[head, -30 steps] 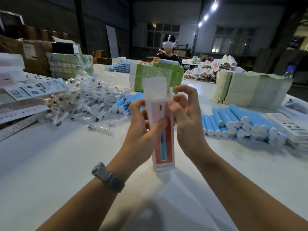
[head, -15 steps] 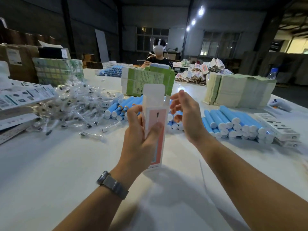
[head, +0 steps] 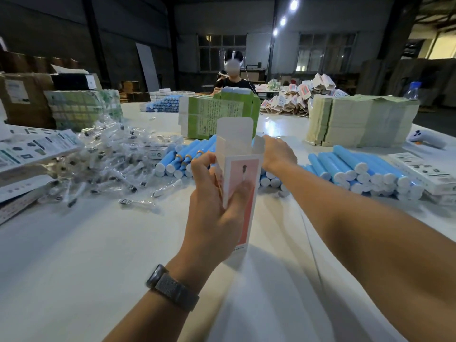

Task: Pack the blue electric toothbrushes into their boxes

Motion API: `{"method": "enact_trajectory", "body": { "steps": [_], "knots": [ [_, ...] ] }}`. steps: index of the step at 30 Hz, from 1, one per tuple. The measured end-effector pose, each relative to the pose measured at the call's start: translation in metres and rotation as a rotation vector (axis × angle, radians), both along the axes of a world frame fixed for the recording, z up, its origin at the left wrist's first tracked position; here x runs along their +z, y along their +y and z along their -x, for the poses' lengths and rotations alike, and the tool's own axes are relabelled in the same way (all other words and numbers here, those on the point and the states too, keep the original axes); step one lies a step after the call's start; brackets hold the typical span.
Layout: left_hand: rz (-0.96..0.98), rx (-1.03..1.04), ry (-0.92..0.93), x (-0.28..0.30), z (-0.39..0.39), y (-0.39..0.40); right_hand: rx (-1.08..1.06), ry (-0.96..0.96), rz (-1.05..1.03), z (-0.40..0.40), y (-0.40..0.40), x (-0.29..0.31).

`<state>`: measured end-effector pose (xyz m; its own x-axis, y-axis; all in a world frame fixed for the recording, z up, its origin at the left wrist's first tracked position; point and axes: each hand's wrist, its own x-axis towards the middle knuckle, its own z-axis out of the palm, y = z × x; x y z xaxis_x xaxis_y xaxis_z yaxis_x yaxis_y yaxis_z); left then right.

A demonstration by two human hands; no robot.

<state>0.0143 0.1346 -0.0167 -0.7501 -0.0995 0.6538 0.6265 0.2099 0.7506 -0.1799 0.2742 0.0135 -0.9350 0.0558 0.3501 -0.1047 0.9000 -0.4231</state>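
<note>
Left hand (head: 217,206) has fingers and thumb curled round a tall pink-and-white toothbrush box (head: 240,193), thumb pressed on the pink front panel, other fingers wrapped behind the left edge; box held upright above the white table (head: 98,255), top flap standing open and side flaps splayed. Right hand (head: 277,154) is past the box's upper right corner, reaching over the blue toothbrush handles (head: 183,159) lying behind the box; back of hand faces the camera and its fingertips are hidden behind the box flap, so can't tell if they're spread or gripping anything. A dark mesh-band watch (head: 172,288) sits on the left wrist. More blue handles are stacked in a second pile (head: 362,171) to the right, white end caps toward the viewer, w/ white printed boxes (head: 424,169) just beside them at the right edge. Left of the box: a heap of brush heads in clear plastic bags (head: 111,159), then flat printed cartons (head: 34,149) at the far left. Behind the middle handles stands a green printed carton (head: 219,117), opened out. Further right, a tall stack of pale green flat sheets (head: 357,119); beyond it a pile of pink-and-white boxes (head: 301,97). A person in a dark shirt (head: 233,82) sits at the table's far side, opp. the viewer. A game-style controller (head: 427,139) lies on the table near the right edge.
</note>
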Motion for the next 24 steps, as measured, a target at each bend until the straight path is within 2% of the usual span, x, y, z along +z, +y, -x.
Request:
{"method": "enact_trajectory", "body": {
  "steps": [4,10,12,14,17,20,24],
  "knots": [
    [-0.014,-0.002,0.001,0.000,0.001,0.000,-0.095,-0.070,0.109,0.002,0.003,0.010],
    [-0.028,-0.010,-0.023,0.000,0.001,-0.001,0.026,-0.261,0.222,-0.008,0.010,0.033],
    [-0.036,-0.027,-0.026,0.000,0.001,-0.001,0.023,-0.260,0.349,-0.017,0.012,0.037],
    [-0.032,-0.047,-0.028,0.000,0.001,-0.001,0.086,-0.220,0.612,-0.032,0.013,0.042],
    [0.004,-0.058,-0.014,-0.001,0.000,0.001,0.347,-0.124,1.024,-0.073,0.012,0.056],
    [0.017,-0.052,0.003,-0.002,0.000,0.003,0.612,0.002,1.203,-0.122,0.012,0.066],
    [0.019,-0.048,0.002,-0.003,-0.001,0.003,0.678,0.210,1.269,-0.162,0.018,0.076]
  ]
}}
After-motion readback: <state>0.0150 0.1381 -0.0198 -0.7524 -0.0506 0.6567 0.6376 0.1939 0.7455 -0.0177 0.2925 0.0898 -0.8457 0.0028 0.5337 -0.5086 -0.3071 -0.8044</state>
